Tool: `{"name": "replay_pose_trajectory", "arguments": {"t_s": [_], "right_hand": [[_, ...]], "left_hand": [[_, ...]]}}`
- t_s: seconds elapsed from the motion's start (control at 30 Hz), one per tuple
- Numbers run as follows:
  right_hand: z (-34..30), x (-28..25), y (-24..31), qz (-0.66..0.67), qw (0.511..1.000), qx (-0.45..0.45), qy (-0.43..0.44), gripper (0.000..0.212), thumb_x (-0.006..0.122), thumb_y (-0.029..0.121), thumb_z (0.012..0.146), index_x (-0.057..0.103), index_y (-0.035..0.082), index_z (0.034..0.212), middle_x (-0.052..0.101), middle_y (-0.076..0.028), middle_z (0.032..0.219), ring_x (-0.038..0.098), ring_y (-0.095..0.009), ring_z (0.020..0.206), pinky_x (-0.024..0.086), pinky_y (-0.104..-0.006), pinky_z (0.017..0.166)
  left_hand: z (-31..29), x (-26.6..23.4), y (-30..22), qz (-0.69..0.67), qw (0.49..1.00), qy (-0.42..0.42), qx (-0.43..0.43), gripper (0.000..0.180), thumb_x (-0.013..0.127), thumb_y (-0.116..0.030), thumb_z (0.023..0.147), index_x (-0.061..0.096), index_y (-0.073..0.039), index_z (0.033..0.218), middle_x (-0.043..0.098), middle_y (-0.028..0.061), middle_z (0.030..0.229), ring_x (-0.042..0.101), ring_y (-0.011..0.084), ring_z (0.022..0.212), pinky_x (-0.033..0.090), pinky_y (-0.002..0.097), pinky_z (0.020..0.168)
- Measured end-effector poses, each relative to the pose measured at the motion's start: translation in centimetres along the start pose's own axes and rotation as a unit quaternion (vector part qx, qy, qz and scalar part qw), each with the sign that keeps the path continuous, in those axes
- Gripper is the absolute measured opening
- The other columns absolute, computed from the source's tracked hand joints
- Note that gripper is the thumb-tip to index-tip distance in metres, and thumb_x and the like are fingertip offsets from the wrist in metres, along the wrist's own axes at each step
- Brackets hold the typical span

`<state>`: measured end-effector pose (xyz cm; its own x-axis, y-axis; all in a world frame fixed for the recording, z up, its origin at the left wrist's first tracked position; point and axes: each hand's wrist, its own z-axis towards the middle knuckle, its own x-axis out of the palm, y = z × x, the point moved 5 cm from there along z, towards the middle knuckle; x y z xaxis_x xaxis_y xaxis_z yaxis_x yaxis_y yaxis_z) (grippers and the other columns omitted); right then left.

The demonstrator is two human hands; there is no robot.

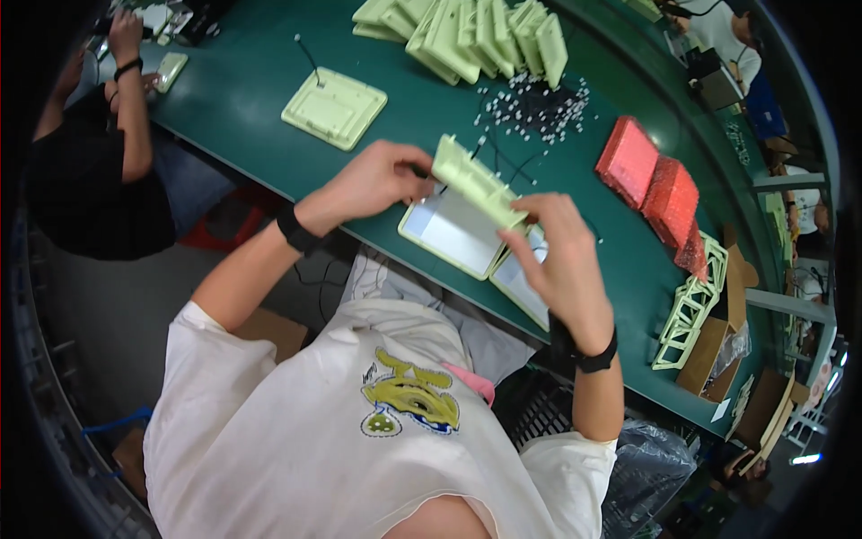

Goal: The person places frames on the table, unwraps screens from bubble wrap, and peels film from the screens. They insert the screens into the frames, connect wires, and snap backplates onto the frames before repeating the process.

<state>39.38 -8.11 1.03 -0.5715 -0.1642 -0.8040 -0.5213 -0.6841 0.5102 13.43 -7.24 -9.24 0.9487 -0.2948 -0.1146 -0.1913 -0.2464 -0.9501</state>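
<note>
My right hand (566,256) grips the right end of a pale green plastic cover (476,186), thumb below and fingers on top. The cover is tilted on edge above the table, its ribbed side partly showing. Beside its left end, my left hand (382,180) has its fingers pinched together; what they hold is hidden, though a thin dark cable shows close by. Below the cover lies a pale green frame with a whitish screen-like panel (444,235). A second such panel (521,280) adjoins it on the right, partly behind my right hand.
Another green cover (335,108) with a cable lies farther left. Stacked green covers (458,36) stand at the back, near a heap of black cables with white connectors (539,108). Red bubble-wrap packs (646,180), green frames (687,310) and a cardboard box (714,350) sit right. A co-worker (99,180) works at left.
</note>
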Motion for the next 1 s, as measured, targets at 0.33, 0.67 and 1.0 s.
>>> {"name": "replay_pose_trajectory", "arguments": {"t_s": [0.33, 0.67, 1.0], "right_hand": [[0.6, 0.3, -1.1, 0.029, 0.996, 0.081, 0.037, 0.031, 0.083, 0.017, 0.092, 0.072, 0.003, 0.117, 0.071, -0.012, 0.100, 0.065, -0.027, 0.083, 0.052, -0.0378, 0.072], [0.0, 0.5, -0.8, 0.011, 0.999, 0.026, 0.024, 0.030, 0.082, 0.014, 0.092, 0.068, -0.001, 0.115, 0.070, -0.016, 0.104, 0.068, -0.033, 0.092, 0.054, -0.0410, 0.076], [-2.8, 3.9, 3.2, -0.132, 0.990, -0.033, 0.034, 0.031, 0.084, 0.008, 0.085, 0.066, -0.001, 0.108, 0.067, -0.015, 0.115, 0.062, -0.033, 0.100, 0.050, -0.0426, 0.084]], "left_hand": [[0.3, 0.4, -2.4, 0.255, 0.954, -0.021, 0.158, 0.017, 0.076, -0.004, 0.088, 0.079, 0.005, 0.103, 0.069, 0.0153, 0.101, 0.071, 0.0321, 0.088, 0.056, 0.0383, 0.079], [-0.2, 1.5, -3.0, 0.280, 0.947, -0.016, 0.158, 0.028, 0.071, 0.007, 0.091, 0.068, 0.009, 0.119, 0.072, 0.0161, 0.107, 0.073, 0.0270, 0.090, 0.059, 0.0340, 0.085], [-1.9, -2.2, -1.9, 0.165, 0.984, 0.017, 0.067, 0.052, 0.077, -0.003, 0.087, 0.064, 0.002, 0.137, 0.066, 0.0154, 0.134, 0.071, 0.0319, 0.105, 0.059, 0.0376, 0.090]]}}
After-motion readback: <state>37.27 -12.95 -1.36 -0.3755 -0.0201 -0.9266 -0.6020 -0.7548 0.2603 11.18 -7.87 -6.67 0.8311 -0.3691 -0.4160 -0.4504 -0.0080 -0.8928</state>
